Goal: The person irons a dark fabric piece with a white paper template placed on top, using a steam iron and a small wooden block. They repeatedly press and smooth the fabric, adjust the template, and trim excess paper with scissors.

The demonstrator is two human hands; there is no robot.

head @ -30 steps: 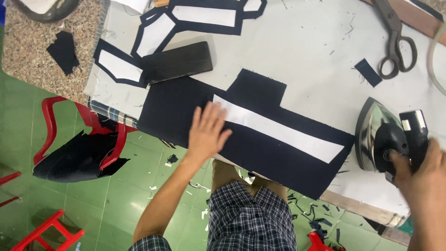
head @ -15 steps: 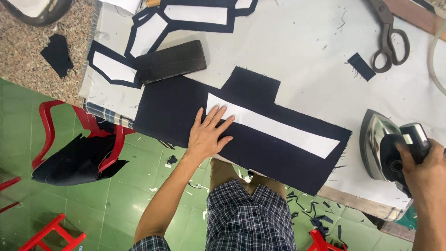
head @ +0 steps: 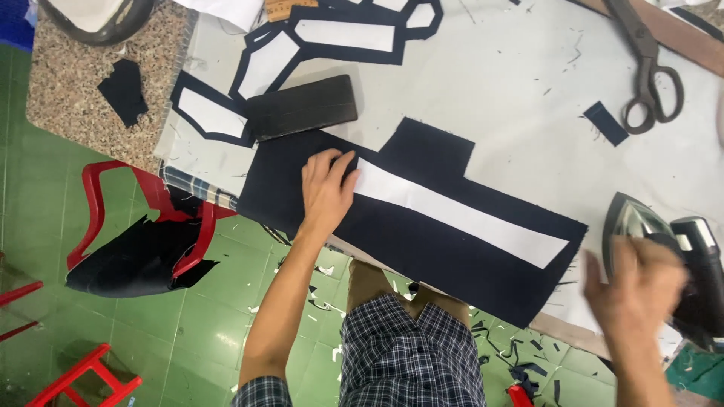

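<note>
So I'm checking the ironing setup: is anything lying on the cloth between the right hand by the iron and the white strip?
Nothing visible does. The right hand hangs blurred beside the iron, and only bare dark fabric lies between it and the white strip. The left hand presses the strip's far end.

No packages, labels, signs or screens anywhere in view.
</note>
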